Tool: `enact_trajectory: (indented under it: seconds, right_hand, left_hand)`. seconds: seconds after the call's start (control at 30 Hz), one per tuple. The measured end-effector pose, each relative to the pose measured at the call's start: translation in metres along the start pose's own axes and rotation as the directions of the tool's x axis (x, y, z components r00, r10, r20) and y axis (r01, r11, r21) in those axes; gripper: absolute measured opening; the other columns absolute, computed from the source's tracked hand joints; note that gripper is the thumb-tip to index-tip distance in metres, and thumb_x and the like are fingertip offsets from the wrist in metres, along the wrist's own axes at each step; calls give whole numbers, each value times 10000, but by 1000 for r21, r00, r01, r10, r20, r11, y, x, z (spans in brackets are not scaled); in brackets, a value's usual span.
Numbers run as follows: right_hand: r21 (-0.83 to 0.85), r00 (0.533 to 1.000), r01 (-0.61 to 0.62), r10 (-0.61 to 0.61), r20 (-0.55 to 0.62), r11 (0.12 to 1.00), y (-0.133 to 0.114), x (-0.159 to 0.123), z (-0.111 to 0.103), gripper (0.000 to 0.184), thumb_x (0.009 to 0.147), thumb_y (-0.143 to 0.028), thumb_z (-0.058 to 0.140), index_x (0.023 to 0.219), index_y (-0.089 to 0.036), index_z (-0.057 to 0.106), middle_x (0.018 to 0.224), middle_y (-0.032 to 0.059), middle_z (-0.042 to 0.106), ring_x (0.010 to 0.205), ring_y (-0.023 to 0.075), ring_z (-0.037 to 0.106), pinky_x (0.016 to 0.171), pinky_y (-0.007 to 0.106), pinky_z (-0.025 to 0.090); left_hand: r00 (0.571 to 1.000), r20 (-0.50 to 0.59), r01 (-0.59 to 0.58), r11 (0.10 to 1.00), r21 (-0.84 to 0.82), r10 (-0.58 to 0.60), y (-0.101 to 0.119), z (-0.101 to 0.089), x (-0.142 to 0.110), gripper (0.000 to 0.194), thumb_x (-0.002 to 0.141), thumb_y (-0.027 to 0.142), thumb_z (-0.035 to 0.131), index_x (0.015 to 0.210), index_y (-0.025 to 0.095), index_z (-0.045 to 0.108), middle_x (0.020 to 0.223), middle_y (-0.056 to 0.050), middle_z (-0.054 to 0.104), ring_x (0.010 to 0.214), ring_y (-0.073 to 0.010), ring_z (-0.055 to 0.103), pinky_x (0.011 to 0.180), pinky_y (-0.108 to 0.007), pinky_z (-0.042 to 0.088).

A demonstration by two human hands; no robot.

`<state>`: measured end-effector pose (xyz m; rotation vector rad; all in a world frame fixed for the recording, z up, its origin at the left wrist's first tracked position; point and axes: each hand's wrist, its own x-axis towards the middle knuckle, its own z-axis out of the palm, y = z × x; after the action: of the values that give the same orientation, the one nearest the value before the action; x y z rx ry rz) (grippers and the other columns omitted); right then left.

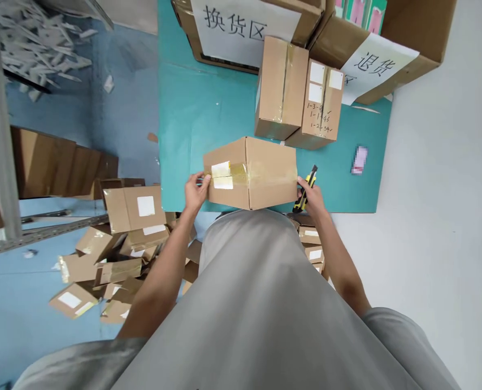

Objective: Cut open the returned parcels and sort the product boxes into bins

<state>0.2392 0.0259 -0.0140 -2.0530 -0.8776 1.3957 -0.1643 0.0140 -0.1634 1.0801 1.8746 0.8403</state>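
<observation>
A taped cardboard box (271, 172) is tilted at the near edge of the teal table, close to my body. White labels and clear tape show on its left face. My left hand (196, 190) grips the box's left edge, thumb on the labelled face. At the opposite edge, my right hand (312, 196) touches the box with its fingertips while its fingers are closed round a yellow and black utility knife (305, 190). The knife points away from me, and a bit of blade seems to show at its tip.
Two closed cardboard boxes (292, 86) stand behind, before larger cartons (391, 65) with handwritten paper signs. A small blurred pink item (359, 160) lies on the teal table (200, 108) at right. Discarded boxes (119, 271) heap on the floor at left, near a metal rack (62, 233).
</observation>
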Motion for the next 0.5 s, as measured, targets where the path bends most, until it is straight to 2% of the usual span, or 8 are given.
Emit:
enact_trajectory:
  seconds: [0.1,0.2,0.27,0.37,0.43,0.5]
  right_hand:
    - [85,990,51,-40,-132,995,-24,-10,-19,546,811,-721,881,760,-258,597,543,-50,588,483,129,516,479,258,443]
    - [1,961,104,-100,-259,995,-41,-19,-38,463,810,-644,882,806,-226,682,544,-47,600,486,132,527,484,257,428]
    - [-86,942,124,-145,-303,989,-48,-25,-41,448,824,-636,861,857,-209,729,552,-47,606,509,146,560,516,265,449]
    - [-206,934,135,-194,-299,969,-54,-32,-32,465,844,-656,830,898,-198,770,559,-54,593,526,153,568,561,279,477]
    - [-275,922,150,-234,-307,950,-57,-39,-23,480,870,-670,801,935,-195,789,589,-53,599,543,159,574,583,288,499]
    - [-334,891,162,-283,-354,929,-59,-50,-15,504,900,-686,769,985,-190,797,649,-34,638,583,172,603,602,295,525]
  left_hand:
    - [988,156,22,995,-92,-7,9,32,1,775,914,807,626,1258,121,737,1292,-241,769,1112,-311,738,1036,-464,604]
    - [947,322,57,985,-166,-1,22,65,3,768,932,788,648,1280,112,755,1313,-242,788,1186,-332,725,1090,-476,584]
    - [912,409,81,982,-170,-5,29,79,5,725,925,757,697,1262,121,778,1303,-229,803,1201,-352,721,1111,-499,575]
    - [880,475,92,983,-160,-6,35,83,9,665,891,715,788,1234,146,804,1317,-213,811,1189,-375,728,1120,-538,575]
    - [884,468,69,980,-186,27,41,74,14,687,883,711,818,1282,152,799,1393,-216,789,1208,-377,735,1126,-549,580]
    - [900,427,13,971,-237,92,54,60,22,737,898,725,811,1370,160,772,1487,-222,745,1275,-377,729,1133,-542,586]
